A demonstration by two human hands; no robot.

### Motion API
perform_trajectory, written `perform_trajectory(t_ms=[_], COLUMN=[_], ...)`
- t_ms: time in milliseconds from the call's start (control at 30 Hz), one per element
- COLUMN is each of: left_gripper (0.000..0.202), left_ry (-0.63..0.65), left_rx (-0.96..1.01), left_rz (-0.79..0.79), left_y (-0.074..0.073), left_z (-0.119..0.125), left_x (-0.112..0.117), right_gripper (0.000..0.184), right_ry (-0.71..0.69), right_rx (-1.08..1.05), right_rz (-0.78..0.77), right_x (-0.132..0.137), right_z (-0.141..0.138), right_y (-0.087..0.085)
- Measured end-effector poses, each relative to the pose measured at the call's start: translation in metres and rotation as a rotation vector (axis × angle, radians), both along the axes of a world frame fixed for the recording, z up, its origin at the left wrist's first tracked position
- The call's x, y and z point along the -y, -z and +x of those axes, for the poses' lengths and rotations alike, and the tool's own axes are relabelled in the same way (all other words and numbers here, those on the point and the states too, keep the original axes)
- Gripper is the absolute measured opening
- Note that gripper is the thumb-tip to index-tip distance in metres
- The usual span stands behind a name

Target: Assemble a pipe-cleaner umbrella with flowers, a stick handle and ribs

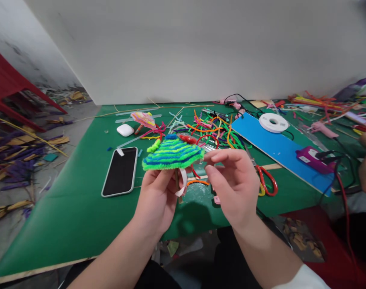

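Well — L hand (155,198) grasps toy umbrella (171,154) from below; R hand (207,161) nr its edge (192,161), can't tell if pinching — tugging might bend it.

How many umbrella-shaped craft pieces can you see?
2: the green-and-blue piece held in the left hand, and the pink-and-yellow piece near the rounded white object. Others may be hidden under the coloured pile.

Left hand (155,197) holds umbrella (172,155) — right hand (237,186) perhaps touching.

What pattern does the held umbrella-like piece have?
The umbrella-like piece has bright green and blue stripes, best seen in the head view.
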State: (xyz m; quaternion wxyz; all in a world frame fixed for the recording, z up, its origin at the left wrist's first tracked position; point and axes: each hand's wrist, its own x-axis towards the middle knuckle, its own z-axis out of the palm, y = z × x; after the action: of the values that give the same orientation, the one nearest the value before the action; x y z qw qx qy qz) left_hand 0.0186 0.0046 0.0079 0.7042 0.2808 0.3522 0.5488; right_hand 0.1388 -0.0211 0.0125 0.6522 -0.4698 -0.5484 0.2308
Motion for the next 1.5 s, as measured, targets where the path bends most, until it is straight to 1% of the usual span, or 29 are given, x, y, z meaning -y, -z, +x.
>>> perform_trajectory(t_ms=[100, 167, 267, 367, 533, 600, 633, 767, 900, 1000, 1133, 1267, 1500], left_gripper=[0.018, 0.017, 0.019, 0.018, 0.02, 0.021, 0.021, 0.018, 0.017, 0.018, 0.021, 0.017, 0.015], left_ry=[0.012, 0.016, -0.005, -0.021, -0.021, 0.004, 0.017, 0.049, 0.098, 0.11, 0.1, 0.071, 0.067], left_rx=[0.024, 0.024, 0.012, -0.001, 0.01, 0.024, 0.038, 0.103, 0.115, 0.106, 0.094, 0.054, 0.001], left_rz=[0.008, 0.015, 0.032, 0.033, 0.035, 0.015, -0.003, -0.11, -0.155, -0.151, -0.143, -0.113, -0.028], left_y=[0.0, 0.001, 0.003, 0.005, 0.006, 0.003, 0.002, -0.005, -0.008, -0.008, -0.006, -0.004, -0.001], left_z=[0.0, 0.0, 0.001, 0.001, 0.0, 0.0, 0.0, 0.0, 0.0, 0.0, 0.003, 0.004, 0.003], left_x=[0.0, 0.0, 0.0, 0.0, 0.0, 0.0, 0.0, 0.0, 0.0, 0.0, 0.001, 0.003, 0.006], right_gripper=[0.012, 0.012, 0.011, 0.013, 0.011, 0.007, 0.007, 0.025, 0.038, 0.04, 0.039, 0.031, 0.027], right_ry=[-0.066, -0.079, -0.101, -0.174, -0.254, -0.223, -0.177, 0.041, 0.169, 0.236, 0.242, 0.268, 0.238], right_rx=[-0.09, -0.13, -0.181, -0.234, -0.199, -0.133, -0.083, 0.203, 0.488, 0.6, 0.624, 0.64, 0.542], right_rz=[-0.058, -0.075, -0.11, -0.135, -0.123, -0.088, -0.056, 0.161, 0.366, 0.449, 0.491, 0.532, 0.541], right_x=[-0.002, -0.004, -0.006, -0.007, -0.004, -0.001, 0.0, 0.0, -0.006, -0.008, -0.006, -0.005, -0.006], right_z=[0.001, 0.001, 0.001, 0.001, 0.003, 0.003, 0.004, 0.009, 0.017, 0.021, 0.021, 0.02, 0.018], right_y=[0.002, 0.002, 0.002, 0.002, 0.001, 0.0, 0.0, 0.0, 0.002, 0.004, 0.005, 0.007, 0.009])
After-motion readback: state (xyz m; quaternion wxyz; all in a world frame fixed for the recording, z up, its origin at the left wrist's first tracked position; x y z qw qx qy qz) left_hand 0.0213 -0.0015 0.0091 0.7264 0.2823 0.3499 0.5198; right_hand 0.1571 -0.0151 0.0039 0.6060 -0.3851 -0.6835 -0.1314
